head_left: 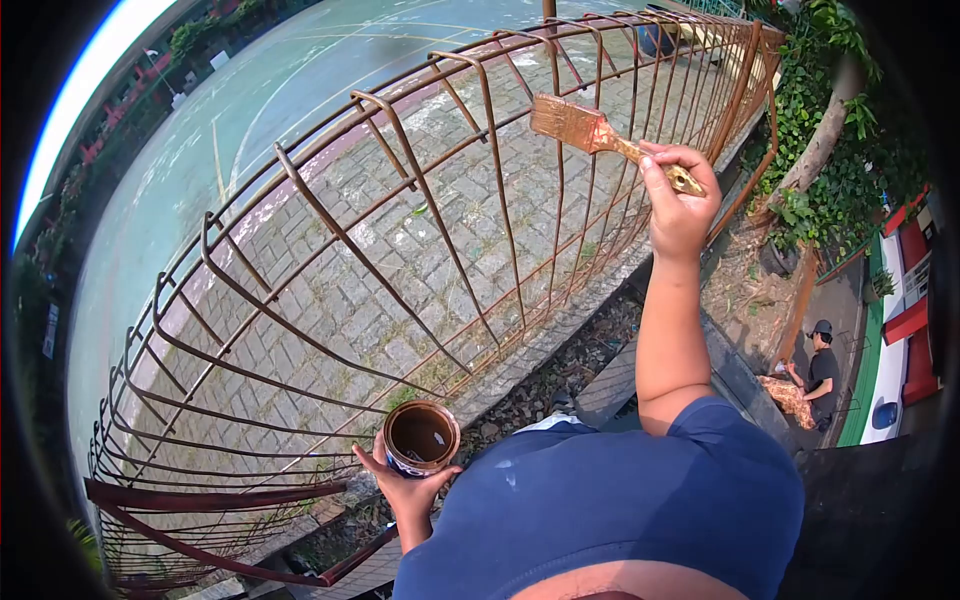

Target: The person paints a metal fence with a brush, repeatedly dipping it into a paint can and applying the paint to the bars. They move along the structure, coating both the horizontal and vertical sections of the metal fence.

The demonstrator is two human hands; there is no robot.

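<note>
My right hand (683, 200) is closed round the handle of a paintbrush (575, 124), raised in front of the fence. Brown paint covers its wide bristles, and the handle is spotted with paint. The bristles overlap the upper bars of the metal fence (423, 187) in this view. Low on the left, my left hand (408, 492) grips a paint can (457, 440) by its side, fingers and thumb spread round it. The can is uncovered at the top, with dark brown paint inside and brown smears on its rim.
Beyond the fence lie grey paving blocks (340, 290) and a green court (300, 75). A low concrete kerb (520, 375) runs along the fence's foot. At the right are a leafy tree trunk (825, 135) and a person (822, 370) in a dark cap. Dark red rails (215, 497) cross at lower left.
</note>
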